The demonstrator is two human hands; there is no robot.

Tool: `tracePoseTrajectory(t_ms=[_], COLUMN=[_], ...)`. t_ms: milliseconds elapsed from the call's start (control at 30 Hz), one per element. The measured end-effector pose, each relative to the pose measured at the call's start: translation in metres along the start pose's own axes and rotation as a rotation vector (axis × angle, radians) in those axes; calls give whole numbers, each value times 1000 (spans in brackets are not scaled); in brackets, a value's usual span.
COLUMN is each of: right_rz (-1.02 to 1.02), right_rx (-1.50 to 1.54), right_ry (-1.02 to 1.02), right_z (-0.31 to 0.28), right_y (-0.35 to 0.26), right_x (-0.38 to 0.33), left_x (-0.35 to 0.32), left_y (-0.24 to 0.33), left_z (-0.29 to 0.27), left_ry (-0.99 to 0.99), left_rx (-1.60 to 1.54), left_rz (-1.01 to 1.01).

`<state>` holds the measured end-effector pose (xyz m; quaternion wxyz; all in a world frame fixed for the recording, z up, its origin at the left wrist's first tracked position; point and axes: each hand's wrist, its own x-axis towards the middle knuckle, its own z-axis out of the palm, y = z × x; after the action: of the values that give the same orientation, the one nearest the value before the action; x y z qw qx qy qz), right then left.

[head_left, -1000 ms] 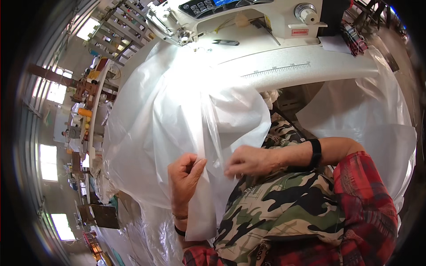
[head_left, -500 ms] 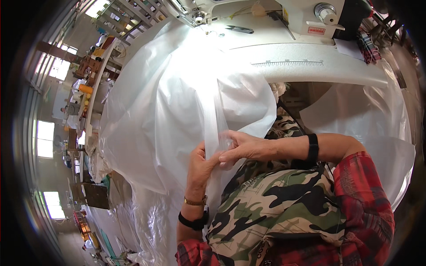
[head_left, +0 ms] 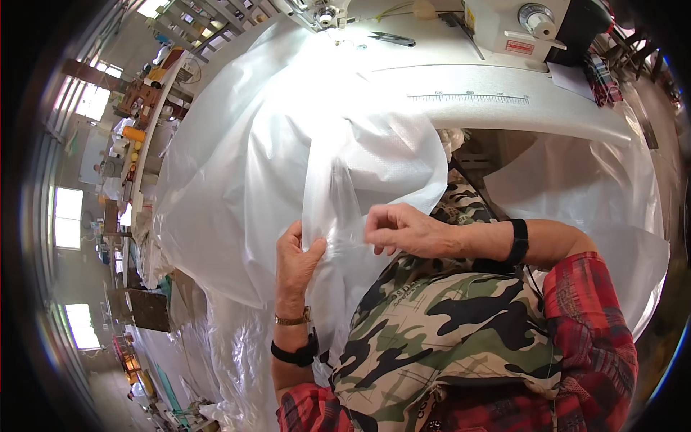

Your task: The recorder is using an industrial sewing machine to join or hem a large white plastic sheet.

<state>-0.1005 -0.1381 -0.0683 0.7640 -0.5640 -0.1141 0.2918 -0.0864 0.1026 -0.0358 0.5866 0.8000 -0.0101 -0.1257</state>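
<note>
White translucent sheeting (head_left: 288,144), one large piece, is draping off the sewing table (head_left: 504,101) onto the lap. Two hands are gripping its folded edge: left hand (head_left: 296,263) closed around it, right hand (head_left: 399,229) pinching it.

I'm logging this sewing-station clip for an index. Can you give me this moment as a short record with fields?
setting: sewing workstation, white table with a printed ruler strip
left hand: grips a fold of the translucent white sheet, thumb on top
right hand: fingers pinch the same fold, close beside the left hand
sheet: large, draped from the table down over the person's lap
on table: sewing machine, thread snips
wrists: black band and gold bracelet on the left, black band on the right
clothing: camouflage apron, red plaid sleeves
</note>
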Motion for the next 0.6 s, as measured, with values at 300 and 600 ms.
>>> tracePoseTrajectory(t_ms=[300, 600], right_rz=[13, -568], right_rx=[-110, -1026], right_ry=[-55, 72], right_z=[15, 39], right_y=[-9, -13], right_x=[2, 0], left_x=[-23, -22], left_y=[36, 17], left_z=[16, 26], left_ry=[135, -19], left_rx=[493, 353], left_rz=[247, 400])
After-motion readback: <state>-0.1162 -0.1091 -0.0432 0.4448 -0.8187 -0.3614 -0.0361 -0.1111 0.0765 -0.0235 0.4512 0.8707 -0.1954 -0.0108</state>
